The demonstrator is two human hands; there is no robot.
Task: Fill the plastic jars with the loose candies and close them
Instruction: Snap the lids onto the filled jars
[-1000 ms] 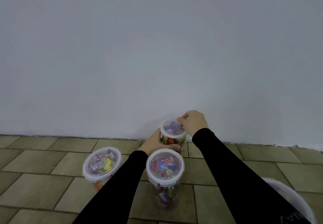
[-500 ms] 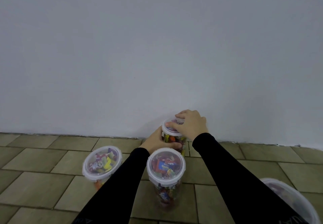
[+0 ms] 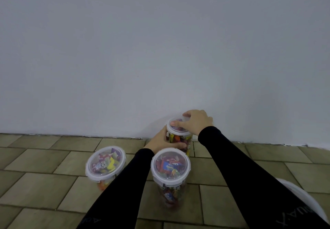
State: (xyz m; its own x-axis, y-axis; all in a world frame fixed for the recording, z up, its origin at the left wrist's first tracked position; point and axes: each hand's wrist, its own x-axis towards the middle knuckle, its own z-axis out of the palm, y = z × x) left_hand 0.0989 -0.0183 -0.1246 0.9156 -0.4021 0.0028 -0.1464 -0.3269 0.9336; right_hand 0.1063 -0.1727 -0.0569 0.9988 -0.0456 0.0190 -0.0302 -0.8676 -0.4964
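Three clear plastic jars full of wrapped candies stand on the tiled floor, each with a white-rimmed lid on. The far jar (image 3: 178, 139) stands against the wall. My left hand (image 3: 161, 142) wraps around its side. My right hand (image 3: 194, 123) lies flat on its lid (image 3: 174, 130), fingers spread over the top. The near jar (image 3: 170, 175) stands just in front, between my forearms. The left jar (image 3: 105, 165) stands apart, left of my left arm.
A plain grey wall (image 3: 160, 50) rises right behind the far jar. A white container rim (image 3: 303, 198) shows at the lower right, partly hidden by my right sleeve. Olive floor tiles (image 3: 41, 184) stretch to the left.
My right hand moved from the far edge of the lid to lie across its top, covering most of it. My left hand stayed on the jar's side.
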